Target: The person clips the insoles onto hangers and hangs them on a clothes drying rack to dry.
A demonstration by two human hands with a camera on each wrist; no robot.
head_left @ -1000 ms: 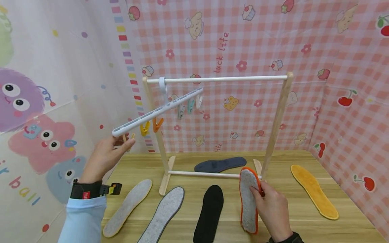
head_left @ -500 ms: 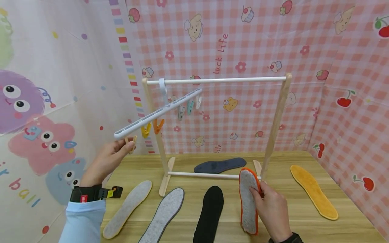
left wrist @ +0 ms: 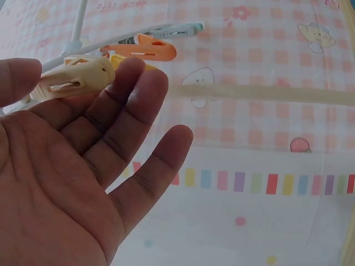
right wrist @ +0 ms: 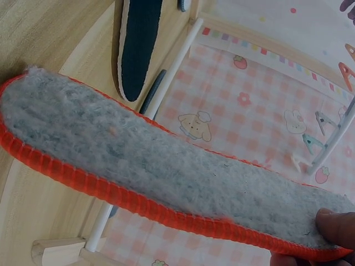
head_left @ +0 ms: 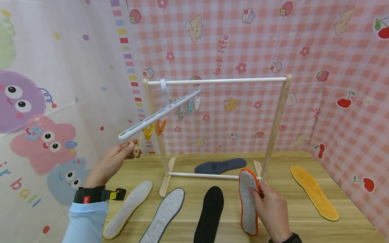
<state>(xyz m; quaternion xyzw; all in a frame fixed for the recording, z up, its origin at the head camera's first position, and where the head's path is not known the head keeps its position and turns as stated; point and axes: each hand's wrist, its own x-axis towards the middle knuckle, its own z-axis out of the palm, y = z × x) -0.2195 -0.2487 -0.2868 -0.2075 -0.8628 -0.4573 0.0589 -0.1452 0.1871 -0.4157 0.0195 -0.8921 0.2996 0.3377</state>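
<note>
My left hand (head_left: 117, 158) is at the near left end of a pale blue hanger (head_left: 159, 114), its thumb and fingers pinching a beige clothespin (head_left: 136, 148). In the left wrist view this clothespin (left wrist: 77, 78) lies between thumb and fingers, the other fingers spread. My right hand (head_left: 271, 206) grips a grey fuzzy insole (head_left: 249, 202) with orange edging, held upright above the table. The right wrist view shows the thumb (right wrist: 335, 226) on the insole's face near one end. Yellow (head_left: 148, 131) and orange clothespins (head_left: 161, 127) hang along the hanger, with teal (head_left: 190, 107) and white ones (head_left: 197, 102) farther back.
The hanger hooks over a wooden rack's white top rail (head_left: 225, 81). On the table lie a yellow-edged grey insole (head_left: 129, 207), a dark-edged grey insole (head_left: 165, 212), a black insole (head_left: 209, 214), a navy insole (head_left: 220, 166) behind the bottom rail, and a yellow insole (head_left: 314, 192).
My left hand has moved right and slightly down, and the hanger's near end has swung right with it. The right hand and its insole have hardly moved.
</note>
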